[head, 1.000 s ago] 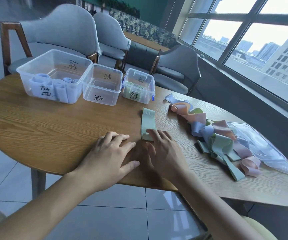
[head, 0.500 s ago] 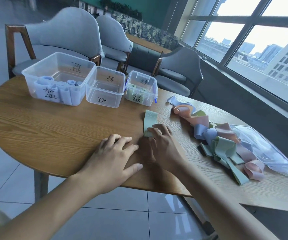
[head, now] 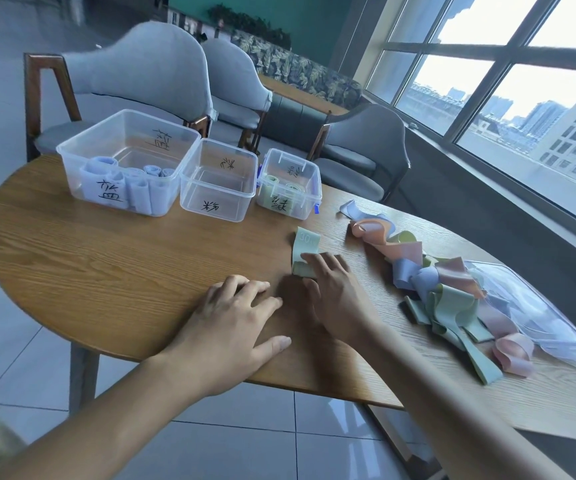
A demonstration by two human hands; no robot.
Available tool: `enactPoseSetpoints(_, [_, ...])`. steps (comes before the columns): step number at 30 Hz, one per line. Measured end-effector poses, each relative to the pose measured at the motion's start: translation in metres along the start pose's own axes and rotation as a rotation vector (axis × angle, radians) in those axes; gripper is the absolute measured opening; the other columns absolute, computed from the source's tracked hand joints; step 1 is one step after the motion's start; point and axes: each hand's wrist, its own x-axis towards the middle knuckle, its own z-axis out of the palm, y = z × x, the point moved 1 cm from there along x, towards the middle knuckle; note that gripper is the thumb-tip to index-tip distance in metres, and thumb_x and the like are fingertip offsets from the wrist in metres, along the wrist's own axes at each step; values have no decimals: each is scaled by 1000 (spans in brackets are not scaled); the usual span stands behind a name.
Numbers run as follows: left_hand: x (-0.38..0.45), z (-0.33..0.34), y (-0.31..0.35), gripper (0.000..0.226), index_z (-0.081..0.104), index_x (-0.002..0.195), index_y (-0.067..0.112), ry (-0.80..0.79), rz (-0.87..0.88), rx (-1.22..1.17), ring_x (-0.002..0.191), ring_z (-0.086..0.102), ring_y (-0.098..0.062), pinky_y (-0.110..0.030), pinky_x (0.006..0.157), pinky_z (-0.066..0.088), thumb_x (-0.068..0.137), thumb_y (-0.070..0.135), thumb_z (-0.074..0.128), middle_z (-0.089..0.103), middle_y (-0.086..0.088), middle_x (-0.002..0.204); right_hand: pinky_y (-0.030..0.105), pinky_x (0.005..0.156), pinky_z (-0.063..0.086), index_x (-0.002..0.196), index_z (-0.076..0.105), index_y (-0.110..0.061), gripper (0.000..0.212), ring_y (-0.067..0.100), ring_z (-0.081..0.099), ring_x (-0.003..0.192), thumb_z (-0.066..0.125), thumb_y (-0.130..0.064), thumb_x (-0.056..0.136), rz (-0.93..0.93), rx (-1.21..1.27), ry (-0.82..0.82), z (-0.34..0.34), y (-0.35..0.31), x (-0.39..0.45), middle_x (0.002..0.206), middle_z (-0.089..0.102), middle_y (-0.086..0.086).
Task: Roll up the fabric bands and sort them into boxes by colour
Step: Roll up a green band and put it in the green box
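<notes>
Head view: green band [head: 305, 252] half-rolled, mid-table toward the right.
Right hand [head: 335, 296] has its fingers together, pressing flat on the roll. Left hand [head: 234, 327] lies flat near the front edge of the table [head: 106, 271], fingers slightly spread, holding nothing. Three boxes [head: 219, 180] along the far edge; loose band pile [head: 445, 289] by the right edge.

Three boxes stand in a row along the far left edge of the table [head: 72, 258]: the large box [head: 123, 164] leftmost, the middle box [head: 219, 181] beside it, the small box [head: 290, 185] rightmost. A partly rolled band [head: 305, 247] lies before the small box. A pile of bands [head: 442, 289] runs along the right edge, with a plastic bag [head: 535, 317] behind it.
</notes>
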Motion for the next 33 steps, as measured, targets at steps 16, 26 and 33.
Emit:
enactPoseSetpoints(16, [-1, -4, 1, 86, 46, 144, 36, -5, -14, -47, 139, 25, -16, -37, 114, 29, 78, 76, 9, 36, 11, 152, 44, 88, 49, 118, 56, -17, 32, 30, 52, 108, 57, -6, 88, -36, 31, 61, 3, 5, 0, 119, 55, 5])
enactPoseSetpoints(26, [0, -6, 1, 71, 45, 145, 37, 13, -39, -114, 140, 21, -13, -34, 116, 26, 87, 77, 33, 34, 15, 153, 40, 87, 47, 119, 56, -17, 32, 27, 52, 100, 61, -3, 91, -49, 2, 91, -2, -12, -44, 112, 59, 0])
enactPoseSetpoints(33, [1, -7, 0, 64, 47, 143, 37, 67, -41, -177, 139, 20, -7, -27, 116, 22, 87, 68, 55, 36, 22, 150, 37, 84, 46, 113, 55, -19, 30, 23, 50, 97, 60, -1, 89, -59, 4, 67, -11, -25, -72, 107, 57, -4])
